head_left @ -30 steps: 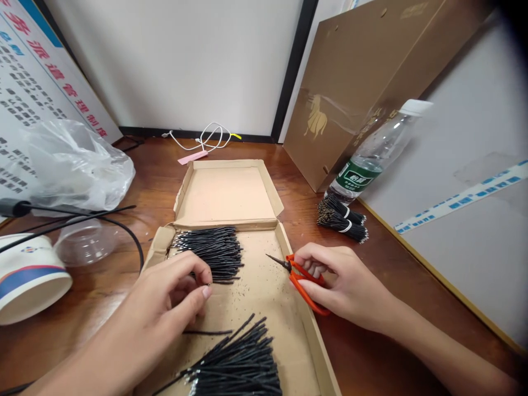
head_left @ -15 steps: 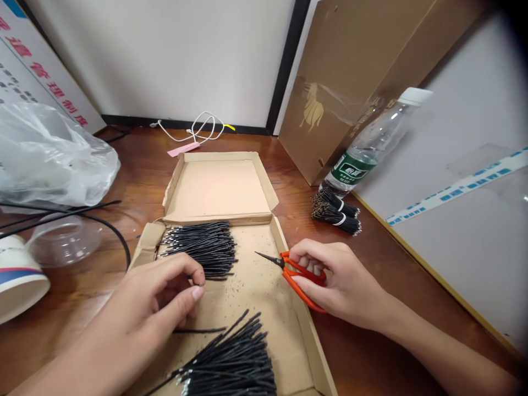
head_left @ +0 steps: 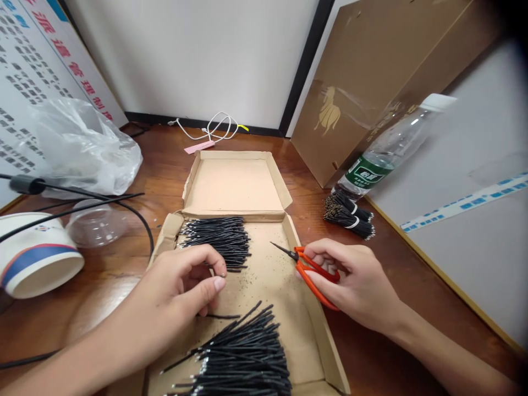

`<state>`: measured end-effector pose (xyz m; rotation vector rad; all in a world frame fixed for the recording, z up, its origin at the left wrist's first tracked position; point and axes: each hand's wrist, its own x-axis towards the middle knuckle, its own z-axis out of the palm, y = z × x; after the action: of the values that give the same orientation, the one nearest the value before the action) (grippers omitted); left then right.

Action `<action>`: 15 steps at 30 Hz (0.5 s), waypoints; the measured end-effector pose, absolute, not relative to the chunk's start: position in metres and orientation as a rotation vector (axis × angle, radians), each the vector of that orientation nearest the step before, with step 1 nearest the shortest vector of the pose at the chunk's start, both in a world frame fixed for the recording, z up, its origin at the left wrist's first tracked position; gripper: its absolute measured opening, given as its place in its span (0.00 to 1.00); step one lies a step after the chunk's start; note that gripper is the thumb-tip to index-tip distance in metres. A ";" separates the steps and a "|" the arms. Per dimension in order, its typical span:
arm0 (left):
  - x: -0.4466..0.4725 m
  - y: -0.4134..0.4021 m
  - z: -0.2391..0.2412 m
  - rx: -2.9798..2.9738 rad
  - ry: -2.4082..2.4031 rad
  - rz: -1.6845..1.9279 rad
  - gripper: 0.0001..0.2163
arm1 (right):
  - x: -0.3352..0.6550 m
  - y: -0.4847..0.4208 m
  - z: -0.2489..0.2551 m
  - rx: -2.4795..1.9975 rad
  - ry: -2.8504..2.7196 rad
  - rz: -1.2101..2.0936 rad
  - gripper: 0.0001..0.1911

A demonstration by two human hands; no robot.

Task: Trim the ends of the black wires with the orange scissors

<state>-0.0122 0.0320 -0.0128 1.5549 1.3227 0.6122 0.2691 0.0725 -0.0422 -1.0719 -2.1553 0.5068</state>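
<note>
My left hand [head_left: 187, 294] is over the cardboard box, thumb and forefinger pinched on a black wire [head_left: 223, 275]; just its small tip shows, and the rest is hidden by the hand. My right hand [head_left: 350, 278] holds orange-handled scissors [head_left: 315, 278] at the box's right edge. Their dark pointed blades look closed and point left over the box [head_left: 268, 280]. A pile of short black wires [head_left: 218, 242] lies behind my left hand. In front is a second, looser pile [head_left: 251, 357]. One stray wire [head_left: 225, 316] lies below my left fingers.
Tied wire bundles [head_left: 350, 214] lie by a water bottle [head_left: 367, 170] at the right, near a brown carton [head_left: 350, 82]. Left are a tipped paper cup [head_left: 41, 256], a clear plastic cup [head_left: 94, 225], black cables [head_left: 146, 231] and a plastic bag [head_left: 91, 148]. A white cord [head_left: 223, 129] lies behind.
The whole view has shifted, so most things appear further right, and more of the paper cup shows. Both hands keep about the same pose and grip.
</note>
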 end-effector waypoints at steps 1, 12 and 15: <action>-0.011 0.031 -0.012 1.532 1.311 0.622 0.06 | 0.269 0.070 -0.041 -1.066 -2.144 0.481 0.02; -0.005 0.030 -0.007 1.369 1.211 0.701 0.04 | 0.245 0.045 -0.023 -0.916 -2.297 0.466 0.02; -0.005 0.029 -0.007 1.332 1.197 0.713 0.04 | 0.236 0.044 -0.025 -0.890 -2.331 0.462 0.02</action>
<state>-0.0047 0.0285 -0.0066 1.3317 1.1975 0.7126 0.2355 0.0444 -0.0249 -0.8902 -2.3305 0.4623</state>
